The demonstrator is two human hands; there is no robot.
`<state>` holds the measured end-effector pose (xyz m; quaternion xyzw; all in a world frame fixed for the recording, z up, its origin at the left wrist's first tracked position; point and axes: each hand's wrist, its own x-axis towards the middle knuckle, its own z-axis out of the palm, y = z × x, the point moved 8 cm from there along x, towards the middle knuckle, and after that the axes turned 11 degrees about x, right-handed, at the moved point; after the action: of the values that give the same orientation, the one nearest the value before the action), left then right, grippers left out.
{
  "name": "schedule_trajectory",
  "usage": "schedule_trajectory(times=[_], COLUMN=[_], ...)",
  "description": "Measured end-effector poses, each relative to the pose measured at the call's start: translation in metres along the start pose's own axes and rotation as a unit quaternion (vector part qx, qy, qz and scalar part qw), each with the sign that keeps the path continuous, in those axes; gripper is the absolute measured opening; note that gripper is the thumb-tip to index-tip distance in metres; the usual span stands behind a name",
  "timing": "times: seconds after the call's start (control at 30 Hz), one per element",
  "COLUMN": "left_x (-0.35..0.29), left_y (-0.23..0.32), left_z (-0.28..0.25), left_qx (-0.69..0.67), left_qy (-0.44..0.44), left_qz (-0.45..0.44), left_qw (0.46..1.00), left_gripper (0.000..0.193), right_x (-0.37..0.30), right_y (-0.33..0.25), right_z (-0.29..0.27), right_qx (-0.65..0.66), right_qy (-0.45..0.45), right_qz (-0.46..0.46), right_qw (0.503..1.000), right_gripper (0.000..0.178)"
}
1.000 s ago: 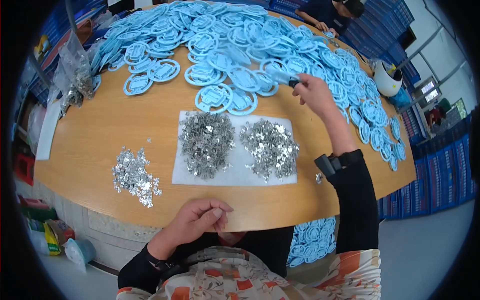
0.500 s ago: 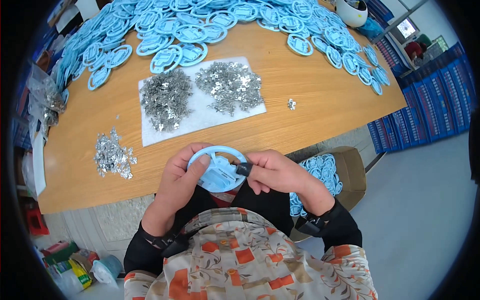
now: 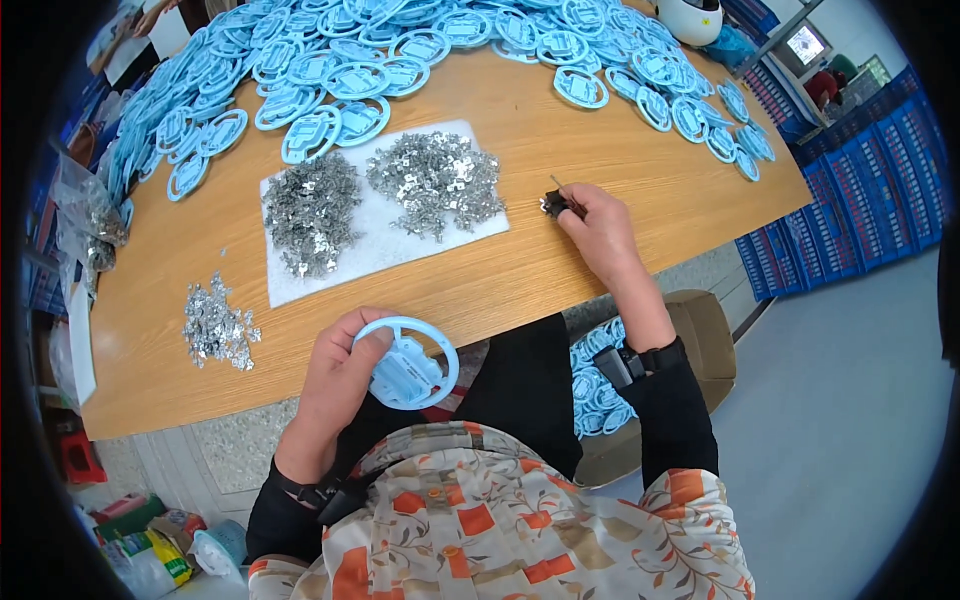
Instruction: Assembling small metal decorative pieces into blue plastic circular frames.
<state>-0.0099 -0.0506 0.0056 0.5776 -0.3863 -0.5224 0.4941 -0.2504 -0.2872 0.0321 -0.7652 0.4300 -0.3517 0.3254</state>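
Observation:
My left hand (image 3: 335, 375) grips the left side of a light blue round plastic part (image 3: 408, 372), thumb on top, over my lap at the table's near edge. The part has an open ring rim and a moulded plate inside. My right hand (image 3: 605, 238) reaches over the table to the right of the white sheet. Its fingers are pinched at a few small silver metal clips (image 3: 545, 205), largely covered by black wrapping on a finger. A thin, stick-like thing (image 3: 557, 182) pokes out of the pinch; its kind cannot be made out.
Two heaps of silver clips, left (image 3: 312, 215) and right (image 3: 435, 180), lie on a white sheet (image 3: 385, 270). A smaller clip pile (image 3: 218, 325) sits at left. Many blue round parts (image 3: 355, 80) cover the table's far side. A cardboard box (image 3: 700, 350) of blue parts stands below right.
My right hand has left the blue part and moved forward and right to the few clips. My left hand still holds the part, now slightly lower and further left.

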Motion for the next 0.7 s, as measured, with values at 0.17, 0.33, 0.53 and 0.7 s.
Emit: schedule_trajectory(times=[0.17,0.33,0.53,0.7], left_x=[0.004,0.006,0.005,0.005], left_y=[-0.003,-0.005,-0.009,-0.009], left_z=[0.000,0.003,0.003,0.004], left_qx=[0.004,0.012,0.021,0.034], left_qy=[-0.004,-0.018,-0.015,-0.020], left_qz=[-0.021,-0.019,-0.024,-0.020], left_qw=[1.000,1.000,0.999,0.999], left_gripper=[0.017,0.018,0.019,0.019], right_x=[-0.003,-0.003,-0.024,-0.038], right_y=[0.011,0.007,-0.034,-0.025], right_z=[0.002,-0.006,0.033,0.037], right_qx=[0.087,0.003,-0.097,0.041], right_qy=[-0.029,0.002,-0.067,-0.073], right_qz=[0.066,-0.019,-0.067,0.024], right_qw=[0.994,1.000,0.991,0.996], right_gripper=[0.020,0.023,0.016,0.013])
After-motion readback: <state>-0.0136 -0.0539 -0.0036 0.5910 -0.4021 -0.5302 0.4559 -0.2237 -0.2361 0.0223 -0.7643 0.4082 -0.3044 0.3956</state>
